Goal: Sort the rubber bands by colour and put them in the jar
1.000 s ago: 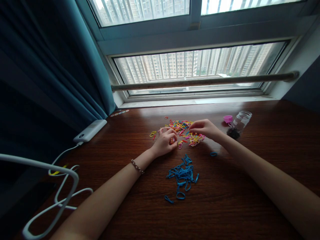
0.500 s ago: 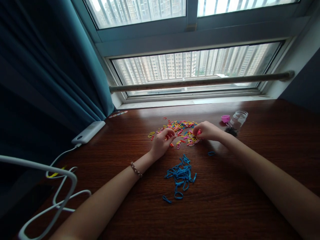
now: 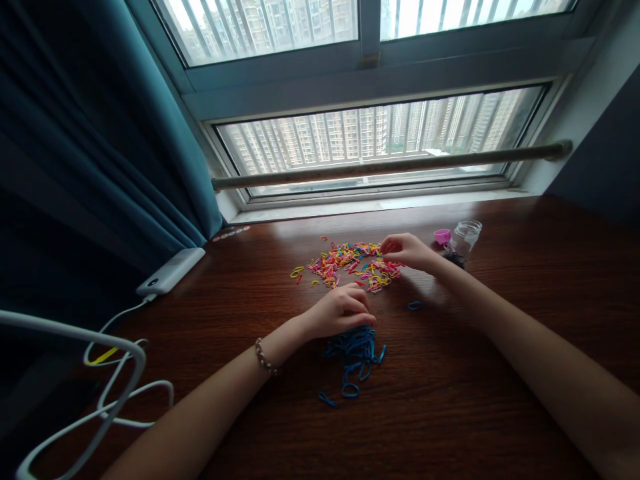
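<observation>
A heap of small mixed-colour rubber bands [image 3: 350,262] in pink, yellow and orange lies on the wooden table [image 3: 450,400] near the window. Closer to me is a separate pile of blue bands [image 3: 353,357]. My left hand [image 3: 343,312] hovers over the top of the blue pile, fingers curled together; what they hold is hidden. My right hand [image 3: 405,251] rests at the right edge of the mixed heap, fingertips pinched on the bands. One loose blue band [image 3: 414,305] lies under my right forearm.
A small glass jar [image 3: 465,235] lies beside a pink lid [image 3: 442,236] and some dark bands [image 3: 454,258] at the right. A white power bank [image 3: 170,271] with white cable [image 3: 110,373] sits at the left by the teal curtain [image 3: 100,133]. A window stands behind.
My left hand has moved from the mixed heap back towards me, to the blue pile. My right hand has stayed at the right side of the mixed heap. The view shifted slightly.
</observation>
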Tool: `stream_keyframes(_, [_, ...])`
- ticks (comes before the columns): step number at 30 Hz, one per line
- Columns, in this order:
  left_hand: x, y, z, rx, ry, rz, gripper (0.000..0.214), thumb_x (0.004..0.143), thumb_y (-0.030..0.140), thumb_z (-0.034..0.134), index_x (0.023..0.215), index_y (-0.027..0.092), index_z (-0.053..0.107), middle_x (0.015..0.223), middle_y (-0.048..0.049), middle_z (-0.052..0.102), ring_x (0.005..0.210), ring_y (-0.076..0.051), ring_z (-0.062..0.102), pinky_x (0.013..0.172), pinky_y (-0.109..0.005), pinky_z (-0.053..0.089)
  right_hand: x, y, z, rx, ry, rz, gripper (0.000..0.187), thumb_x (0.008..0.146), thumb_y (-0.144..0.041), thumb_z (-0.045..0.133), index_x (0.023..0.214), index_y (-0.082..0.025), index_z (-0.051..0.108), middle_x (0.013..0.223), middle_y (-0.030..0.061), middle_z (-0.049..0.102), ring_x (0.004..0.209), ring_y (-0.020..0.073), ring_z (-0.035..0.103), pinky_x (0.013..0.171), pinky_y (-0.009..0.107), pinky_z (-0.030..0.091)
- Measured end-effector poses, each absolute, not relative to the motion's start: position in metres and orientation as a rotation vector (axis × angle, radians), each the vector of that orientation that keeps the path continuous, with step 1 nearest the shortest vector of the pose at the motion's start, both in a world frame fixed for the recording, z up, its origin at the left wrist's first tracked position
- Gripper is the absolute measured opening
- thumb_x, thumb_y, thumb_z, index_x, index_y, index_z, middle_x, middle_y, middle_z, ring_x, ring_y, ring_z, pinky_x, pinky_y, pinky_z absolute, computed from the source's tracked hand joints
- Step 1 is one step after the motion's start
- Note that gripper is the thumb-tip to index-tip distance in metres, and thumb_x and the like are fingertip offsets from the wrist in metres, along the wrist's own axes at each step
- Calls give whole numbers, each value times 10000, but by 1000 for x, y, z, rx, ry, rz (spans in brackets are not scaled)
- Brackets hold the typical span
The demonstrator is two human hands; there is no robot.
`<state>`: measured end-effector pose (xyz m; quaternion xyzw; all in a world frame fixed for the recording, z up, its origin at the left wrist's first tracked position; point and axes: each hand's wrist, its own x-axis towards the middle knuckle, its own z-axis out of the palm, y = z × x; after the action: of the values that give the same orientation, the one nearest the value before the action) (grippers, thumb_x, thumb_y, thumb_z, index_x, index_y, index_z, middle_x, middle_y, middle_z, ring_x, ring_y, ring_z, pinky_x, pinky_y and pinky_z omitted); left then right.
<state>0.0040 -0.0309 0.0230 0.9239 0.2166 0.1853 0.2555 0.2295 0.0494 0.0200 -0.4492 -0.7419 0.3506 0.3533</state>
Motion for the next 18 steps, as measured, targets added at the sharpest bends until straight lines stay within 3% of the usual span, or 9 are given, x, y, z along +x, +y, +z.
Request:
stream_keyframes(4, [1,-19,22,2501,843,725,269,849,317,445,754,174,652,790,-51,609,783,-148,537,742,-276,430,227,48,22,-1069,-1787,1012,253,633,-228,634,869,-139,641,822,60,668,746,155,619,644,276,510])
stream_keyframes(7, [0,1,17,2525,1076,841,215,835,293,468,790,176,643,817,-53,613,781,-160,546,737,-296,435,228,49,21,-1079,-1818,943,232,630,-221,640,848,-144,660,827,55,678,746,159,627,670,286,514])
stream_keyframes(12, [10,35,9,2568,1305,748,146,767,264,549,720,172,651,739,-39,631,738,-169,565,701,-293,440,235,53,13,-1205,-1990,630,93,655,-180,608,701,-151,684,648,23,671,622,154,615,596,254,485])
stream_keyframes(15, [23,43,5,2555,1417,664,136,727,281,580,690,171,652,709,-37,637,701,-169,569,664,-285,440,232,52,6,-1178,-2066,406,152,716,-159,545,756,-169,691,710,28,681,652,153,611,634,260,473])
stream_keyframes(18, [32,43,1,2549,1503,625,132,718,275,571,697,171,651,702,-36,643,688,-164,572,649,-268,435,223,50,0,-1067,-2165,290,225,775,-149,487,895,-178,674,871,60,680,812,180,606,743,297,466])
